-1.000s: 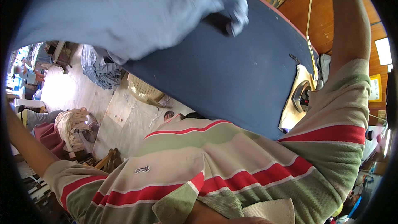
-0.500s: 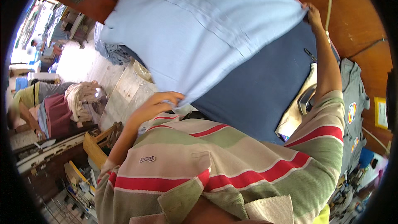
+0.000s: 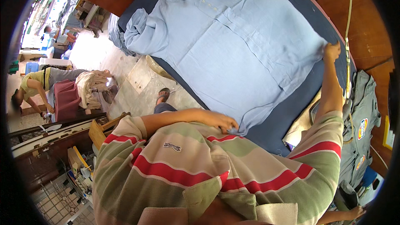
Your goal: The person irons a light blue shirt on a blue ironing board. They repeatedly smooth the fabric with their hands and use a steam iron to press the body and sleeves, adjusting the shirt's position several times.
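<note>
A light blue shirt (image 3: 233, 46) lies spread over a dark blue padded table (image 3: 271, 135), with a shallow crease running across it. My left hand (image 3: 223, 121) is close to my body, its fingers closed on the shirt's near edge. On the far right my right hand (image 3: 332, 52) pinches the shirt's right edge. A bunched sleeve (image 3: 139, 27) rests at the table's left side. Beside my right forearm lies a beige cloth (image 3: 298, 131), and a dark object on it is partly hidden by my arm.
Grey shirts (image 3: 358, 125) hang at the right, near a pale hose (image 3: 348, 29). At the left a person (image 3: 39, 85) bends over a dark red cloth (image 3: 66, 100) and cream fabric (image 3: 92, 87). Another person's hand (image 3: 354, 213) shows at lower right. A wooden piece (image 3: 97, 135) stands at my left.
The shirt has come down from a raised, stretched position to lie flatter on the table. My left hand has moved right along my body; my right hand has come nearer.
</note>
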`<state>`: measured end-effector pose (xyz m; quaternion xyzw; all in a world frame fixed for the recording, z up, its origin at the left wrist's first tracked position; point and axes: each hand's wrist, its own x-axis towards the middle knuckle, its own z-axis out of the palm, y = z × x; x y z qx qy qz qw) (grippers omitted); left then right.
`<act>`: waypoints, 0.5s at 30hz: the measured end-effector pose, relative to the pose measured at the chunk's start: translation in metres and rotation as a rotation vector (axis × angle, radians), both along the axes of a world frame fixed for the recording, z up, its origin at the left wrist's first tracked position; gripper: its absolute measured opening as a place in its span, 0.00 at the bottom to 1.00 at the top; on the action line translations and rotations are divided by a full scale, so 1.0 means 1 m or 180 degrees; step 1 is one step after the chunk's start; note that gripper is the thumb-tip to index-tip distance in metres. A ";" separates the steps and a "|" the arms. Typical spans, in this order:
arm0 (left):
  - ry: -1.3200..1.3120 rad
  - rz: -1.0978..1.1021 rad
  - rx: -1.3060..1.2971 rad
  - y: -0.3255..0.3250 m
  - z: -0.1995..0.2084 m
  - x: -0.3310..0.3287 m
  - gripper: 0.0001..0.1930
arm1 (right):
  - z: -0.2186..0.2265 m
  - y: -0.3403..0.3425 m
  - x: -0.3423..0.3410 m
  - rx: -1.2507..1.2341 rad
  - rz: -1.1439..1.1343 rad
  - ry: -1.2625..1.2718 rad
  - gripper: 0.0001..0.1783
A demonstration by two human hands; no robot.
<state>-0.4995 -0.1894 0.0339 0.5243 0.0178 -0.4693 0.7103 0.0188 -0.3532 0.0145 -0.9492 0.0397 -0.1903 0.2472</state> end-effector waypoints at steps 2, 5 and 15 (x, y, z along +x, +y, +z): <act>-0.0656 0.0560 0.0560 0.043 0.020 0.005 0.18 | 0.025 -0.009 -0.053 -0.0746 0.0983 -0.0582 0.27; -0.2750 0.2319 0.2578 0.175 0.009 -0.011 0.24 | 0.044 -0.001 -0.147 -0.0141 0.2054 0.0138 0.20; -0.3257 0.0563 0.6590 0.388 0.000 -0.082 0.24 | 0.017 -0.066 -0.403 -0.0024 0.0405 0.1569 0.26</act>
